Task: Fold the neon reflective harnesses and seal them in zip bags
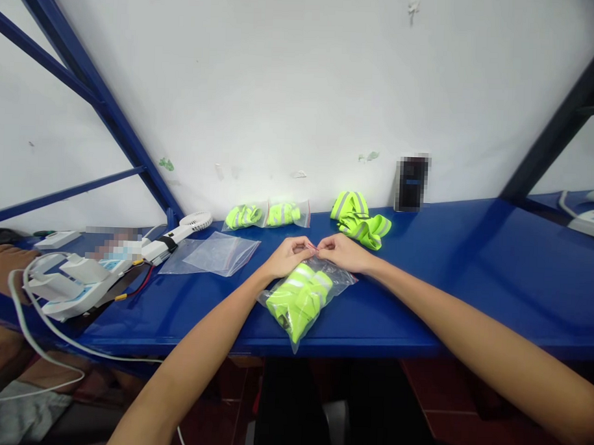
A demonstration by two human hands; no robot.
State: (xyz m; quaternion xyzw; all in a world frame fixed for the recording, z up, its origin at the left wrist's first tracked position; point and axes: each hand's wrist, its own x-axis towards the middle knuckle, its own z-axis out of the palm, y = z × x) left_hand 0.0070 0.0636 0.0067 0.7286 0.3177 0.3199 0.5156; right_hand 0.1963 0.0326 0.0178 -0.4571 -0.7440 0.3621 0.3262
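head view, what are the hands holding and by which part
Both hands, left and right, pinch the zip-seal top edge of a clear bag of neon-yellow bands, which lies on the blue table.

Bright, even light from above. Soft glare on the blue table (471, 267) toward 3 o'clock. Dim under the table at 6. Wide-angle bending at edges, esp. 9 and 3. 2 pixelated patches; otherwise sharp.

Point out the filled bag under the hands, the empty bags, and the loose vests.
filled bag (301, 304): head view, on the yellow fabric showing through it
empty bags (213, 253): head view, middle of the clear plastic
loose vests (360, 221): head view, middle of the pile
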